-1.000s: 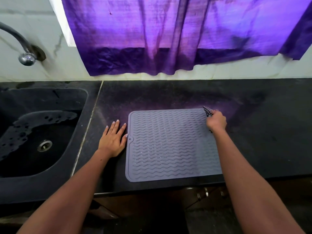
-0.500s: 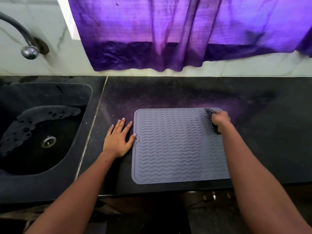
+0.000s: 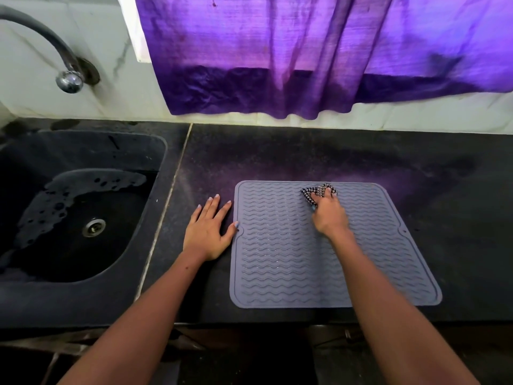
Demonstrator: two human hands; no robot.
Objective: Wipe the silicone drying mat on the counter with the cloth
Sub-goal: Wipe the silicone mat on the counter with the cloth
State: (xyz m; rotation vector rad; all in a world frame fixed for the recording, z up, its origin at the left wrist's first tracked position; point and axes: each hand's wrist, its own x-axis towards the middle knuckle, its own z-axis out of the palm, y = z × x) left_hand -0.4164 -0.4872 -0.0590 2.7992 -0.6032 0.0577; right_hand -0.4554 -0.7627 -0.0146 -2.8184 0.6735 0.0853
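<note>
Your grey silicone drying mat (image 3: 291,254) lies flat on the black counter (image 3: 305,151), to the right of the sink (image 3: 83,218), its near edge close to the counter's front lip. Your right hand (image 3: 329,212) sits on the mat's far half, near the middle of the far edge, fingers curled around a bunched checked cloth (image 3: 316,193) and pressing it onto the wavy ribs. Your left hand (image 3: 208,232) lies flat on the counter just beside the mat's left edge, fingers straight and spread, thumb tip touching the mat by the small notch. Beyond the mat, a purple curtain (image 3: 305,51) hangs over the wall, and a curved tap (image 3: 55,51) arches above the sink.
</note>
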